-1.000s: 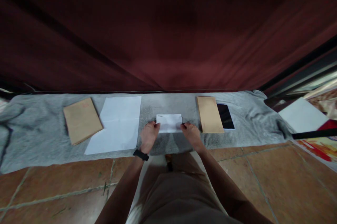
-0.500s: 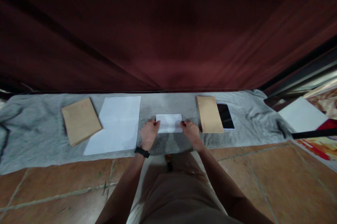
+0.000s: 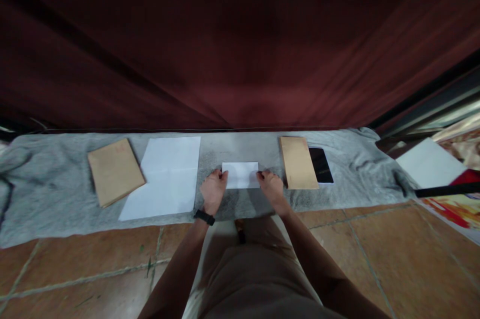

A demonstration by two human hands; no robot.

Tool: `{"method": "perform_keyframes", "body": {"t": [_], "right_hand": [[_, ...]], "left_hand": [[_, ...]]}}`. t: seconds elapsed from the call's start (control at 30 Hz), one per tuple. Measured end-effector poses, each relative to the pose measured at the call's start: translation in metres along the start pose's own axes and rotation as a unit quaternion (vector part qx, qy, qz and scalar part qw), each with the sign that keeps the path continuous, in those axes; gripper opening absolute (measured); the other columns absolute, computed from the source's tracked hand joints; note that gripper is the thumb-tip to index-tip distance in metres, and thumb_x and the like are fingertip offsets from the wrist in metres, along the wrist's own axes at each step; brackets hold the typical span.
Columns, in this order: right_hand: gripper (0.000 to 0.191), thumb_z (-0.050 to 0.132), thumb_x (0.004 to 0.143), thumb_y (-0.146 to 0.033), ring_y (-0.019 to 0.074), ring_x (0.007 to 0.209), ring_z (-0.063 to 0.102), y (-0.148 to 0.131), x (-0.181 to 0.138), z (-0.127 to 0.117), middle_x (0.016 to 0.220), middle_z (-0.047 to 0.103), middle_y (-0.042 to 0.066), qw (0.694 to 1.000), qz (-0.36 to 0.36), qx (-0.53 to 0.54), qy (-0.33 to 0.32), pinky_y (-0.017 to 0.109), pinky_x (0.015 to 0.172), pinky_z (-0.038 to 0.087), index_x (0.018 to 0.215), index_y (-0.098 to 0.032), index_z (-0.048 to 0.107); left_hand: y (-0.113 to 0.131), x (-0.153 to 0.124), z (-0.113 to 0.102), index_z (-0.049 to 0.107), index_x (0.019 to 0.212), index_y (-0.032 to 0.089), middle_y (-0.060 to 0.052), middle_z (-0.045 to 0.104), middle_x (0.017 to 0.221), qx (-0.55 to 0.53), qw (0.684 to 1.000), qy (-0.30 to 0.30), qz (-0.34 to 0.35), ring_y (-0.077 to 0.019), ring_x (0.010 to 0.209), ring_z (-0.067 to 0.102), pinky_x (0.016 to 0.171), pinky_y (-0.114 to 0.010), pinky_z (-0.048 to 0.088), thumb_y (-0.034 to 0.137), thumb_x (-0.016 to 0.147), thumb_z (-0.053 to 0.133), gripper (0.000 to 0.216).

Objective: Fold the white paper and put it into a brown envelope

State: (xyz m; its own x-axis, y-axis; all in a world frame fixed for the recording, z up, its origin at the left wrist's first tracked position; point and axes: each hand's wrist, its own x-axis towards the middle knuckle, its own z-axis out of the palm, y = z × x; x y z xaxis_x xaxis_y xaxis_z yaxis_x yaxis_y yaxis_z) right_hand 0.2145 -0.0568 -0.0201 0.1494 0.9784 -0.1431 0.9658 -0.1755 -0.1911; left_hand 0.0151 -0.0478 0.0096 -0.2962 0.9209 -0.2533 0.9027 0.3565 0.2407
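A folded sheet of white paper (image 3: 242, 175) lies in the middle of the grey cloth. My left hand (image 3: 214, 189) pinches its left end, thumb on top. The right end is gripped the same way by my right hand (image 3: 271, 188); both hands are closed, with the undersides of the fingers hidden. To the left are larger white sheets (image 3: 168, 174), partly under a stack of brown envelopes (image 3: 115, 173). On the right, close to my right hand, lies a pile of long brown envelopes (image 3: 299, 163).
A dark-screened phone or tablet (image 3: 321, 165) sits beside the right envelopes, partly tucked under them. The grey cloth (image 3: 360, 169) covers a narrow surface against a dark red curtain (image 3: 240, 59). A black bar (image 3: 446, 190) and a white board (image 3: 431, 161) stand at far right, above floor tiles.
The folded paper's upper layer now lies flatter and more even along its top edge. Both hands keep their hold at its two ends, with my left wrist shifted slightly right.
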Motion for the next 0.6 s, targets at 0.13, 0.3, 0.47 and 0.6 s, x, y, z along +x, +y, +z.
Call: {"method": "perform_keyframes", "body": {"t": [0.13,0.3,0.47,0.6], "right_hand": [[0.042,0.048,0.106,-0.045,0.0244,0.084,0.075,-0.002,0.001,0.001,0.091,0.077,0.018,1.000,0.010,0.009,-0.002,0.030,0.074,0.052,0.100,-0.014,0.076],[0.041,0.046,0.107,-0.043,0.0230,0.083,0.073,-0.002,-0.004,0.002,0.092,0.076,0.017,0.999,0.013,0.027,0.011,0.029,0.073,0.049,0.100,-0.015,0.074],[0.034,0.038,0.109,-0.032,0.0210,0.101,0.069,-0.003,-0.015,0.003,0.111,0.074,0.011,0.991,-0.070,0.076,0.088,0.030,0.088,0.048,0.115,-0.019,0.070],[0.038,0.038,0.108,-0.028,0.0228,0.133,0.054,-0.012,-0.018,0.014,0.142,0.063,0.012,0.965,-0.215,0.104,0.109,0.038,0.113,0.039,0.136,-0.018,0.062]], "left_hand": [[-0.001,0.000,0.004,0.072,0.107,0.023,-0.011,0.078,0.101,0.000,1.000,0.008,-0.001,-0.0249,0.092,0.073,0.073,-0.030,0.046,0.051,0.102,0.046,0.039],[-0.003,-0.002,0.011,0.071,0.107,0.023,-0.011,0.078,0.098,0.006,1.000,0.030,0.005,-0.0234,0.090,0.073,0.073,-0.028,0.045,0.051,0.103,0.046,0.038],[-0.002,-0.005,0.012,0.070,0.109,0.022,-0.011,0.078,0.097,0.005,0.999,0.034,0.010,-0.0234,0.091,0.073,0.073,-0.028,0.044,0.051,0.104,0.044,0.039],[-0.005,-0.006,0.015,0.069,0.110,0.021,-0.012,0.078,0.097,-0.003,0.999,0.039,0.019,-0.0244,0.090,0.074,0.073,-0.029,0.044,0.051,0.105,0.042,0.040]]}}
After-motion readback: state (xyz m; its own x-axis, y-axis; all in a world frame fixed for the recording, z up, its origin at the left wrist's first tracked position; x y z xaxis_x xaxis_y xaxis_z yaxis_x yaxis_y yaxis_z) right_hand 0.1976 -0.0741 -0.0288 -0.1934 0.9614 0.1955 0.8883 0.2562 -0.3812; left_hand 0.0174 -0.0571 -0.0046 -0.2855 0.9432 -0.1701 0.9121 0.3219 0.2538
